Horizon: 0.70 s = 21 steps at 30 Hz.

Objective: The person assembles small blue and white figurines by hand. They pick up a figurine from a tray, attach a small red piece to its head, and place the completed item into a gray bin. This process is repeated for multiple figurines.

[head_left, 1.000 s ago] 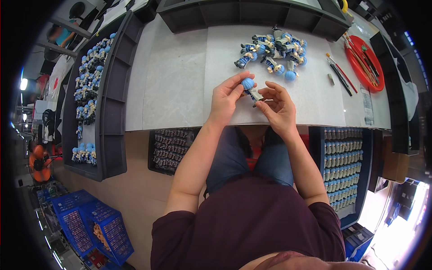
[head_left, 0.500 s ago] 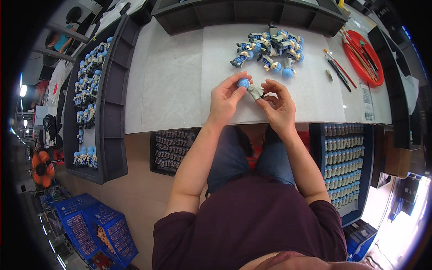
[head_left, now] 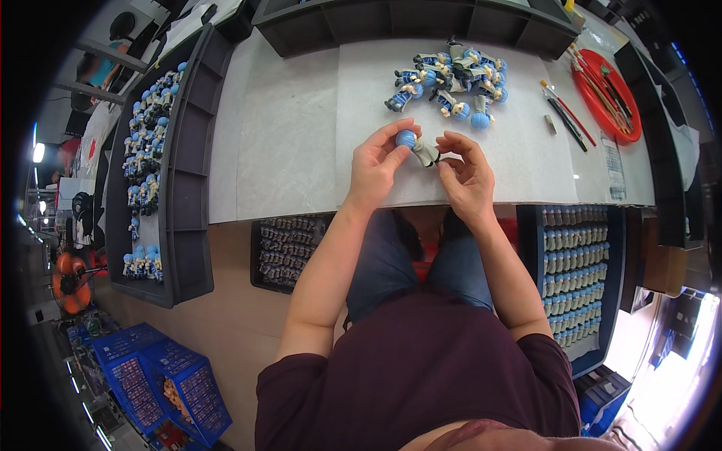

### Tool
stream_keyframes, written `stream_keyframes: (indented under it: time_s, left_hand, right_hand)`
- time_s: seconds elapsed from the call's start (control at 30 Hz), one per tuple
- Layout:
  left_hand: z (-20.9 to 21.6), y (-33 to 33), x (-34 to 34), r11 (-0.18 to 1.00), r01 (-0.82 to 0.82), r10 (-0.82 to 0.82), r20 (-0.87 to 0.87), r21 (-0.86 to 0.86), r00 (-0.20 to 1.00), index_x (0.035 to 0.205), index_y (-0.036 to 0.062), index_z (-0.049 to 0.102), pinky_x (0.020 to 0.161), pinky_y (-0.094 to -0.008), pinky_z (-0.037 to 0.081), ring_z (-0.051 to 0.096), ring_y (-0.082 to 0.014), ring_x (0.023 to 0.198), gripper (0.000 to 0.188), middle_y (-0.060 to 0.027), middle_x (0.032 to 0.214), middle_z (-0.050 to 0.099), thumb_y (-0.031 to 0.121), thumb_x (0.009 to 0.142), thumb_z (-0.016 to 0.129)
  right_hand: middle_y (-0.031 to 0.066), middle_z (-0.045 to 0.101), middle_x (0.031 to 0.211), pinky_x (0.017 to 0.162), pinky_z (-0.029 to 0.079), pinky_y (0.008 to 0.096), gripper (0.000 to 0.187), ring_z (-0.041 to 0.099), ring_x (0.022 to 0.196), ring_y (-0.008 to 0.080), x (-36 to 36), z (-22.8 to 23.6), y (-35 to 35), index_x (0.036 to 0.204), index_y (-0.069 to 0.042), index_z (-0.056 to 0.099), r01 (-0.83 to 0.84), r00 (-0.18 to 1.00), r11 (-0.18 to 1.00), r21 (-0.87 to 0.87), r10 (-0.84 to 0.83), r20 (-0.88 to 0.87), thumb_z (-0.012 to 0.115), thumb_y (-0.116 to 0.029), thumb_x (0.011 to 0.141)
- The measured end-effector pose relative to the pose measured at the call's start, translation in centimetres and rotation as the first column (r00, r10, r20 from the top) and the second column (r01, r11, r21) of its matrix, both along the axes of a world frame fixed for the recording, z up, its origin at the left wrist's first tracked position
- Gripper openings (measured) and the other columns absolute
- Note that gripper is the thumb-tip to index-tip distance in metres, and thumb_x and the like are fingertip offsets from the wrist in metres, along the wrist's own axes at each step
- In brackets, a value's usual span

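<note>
The left hand [head_left: 376, 161] and the right hand [head_left: 466, 177] met over the near middle of the white table [head_left: 286, 143], both closed on one small figurine [head_left: 418, 147] with a blue round head and a pale body. The left hand's fingers pinched the blue head end; the right hand's fingertips gripped the other end, at the body. The figurine lay tilted between them, head toward the left, held just above the near edge of the table.

Further back, toward the far edge and slightly right of the hands, a heap of like figurines [head_left: 451, 79] lay loose on the white surface, well apart from the hands. At the far right corner sat a round red tray [head_left: 608, 98] holding slim tools, and just left of it a few brushes or pens [head_left: 562, 114] lay on the table.

Along the table's left edge ran a long dark tray [head_left: 188, 180] with rows of blue-headed figurines standing in it. Beneath the near edge, to the left of the person's knees, a dark bin [head_left: 289, 242] held small grey parts; to the right a blue crate [head_left: 575, 274] held rows of upright figurines. Blue baskets [head_left: 162, 379] stood on the floor at lower left.
</note>
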<state>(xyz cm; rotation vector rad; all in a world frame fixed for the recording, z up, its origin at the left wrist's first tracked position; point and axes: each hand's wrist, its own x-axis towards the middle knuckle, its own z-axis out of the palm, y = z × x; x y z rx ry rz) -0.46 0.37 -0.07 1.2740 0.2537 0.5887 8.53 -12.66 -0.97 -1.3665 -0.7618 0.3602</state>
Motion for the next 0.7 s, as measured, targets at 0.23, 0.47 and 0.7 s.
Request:
stream_keyframes:
  time_s: [0.23,0.47,0.7]
  left_hand:
    - [-0.05,0.08,0.00,0.999,0.033,-0.033,0.008,0.014,0.999,0.118,0.0003,0.051,0.081,-0.0218,0.042,0.053,-0.0119,0.101,0.036,-0.0073,0.110,0.057,-0.009,0.083,0.047]
    - [0.51,-0.14,-0.17,0.998,0.055,-0.055,0.004,0.010,0.999,0.117,0.0000,0.053,0.091,-0.0273,0.040,0.051,-0.0137,0.103,0.036,-0.0090,0.112,0.057,-0.009,0.082,0.049]
    - [0.54,-0.10,-0.62,0.998,0.035,-0.036,0.011,0.061,0.999,0.116,-0.0012,0.053,0.094,-0.0282,0.039,0.051,-0.0166,0.108,0.037,-0.0105,0.114,0.056,-0.010,0.081,0.047]
  right_hand:
    - [0.0112,0.054,0.110,0.077,0.049,0.0270,0.043,0.053,0.103,0.0170,0.03,0.03,0.04,0.117,0.000,0.047,-0.016,1.000,1.000,0.001,0.016,-0.005,0.060,0.004,0.077]
    - [0.0144,0.056,0.109,0.073,0.052,0.0282,0.046,0.056,0.100,0.0192,0.08,-0.04,0.28,0.116,0.001,0.049,0.009,0.997,0.998,-0.054,-0.005,0.074,0.068,-0.001,0.074]
    - [0.0136,0.058,0.105,0.073,0.052,0.0292,0.047,0.059,0.095,0.0198,-0.29,-0.29,0.52,0.115,0.000,0.050,0.021,0.993,0.998,-0.055,-0.014,0.116,0.069,-0.002,0.072]
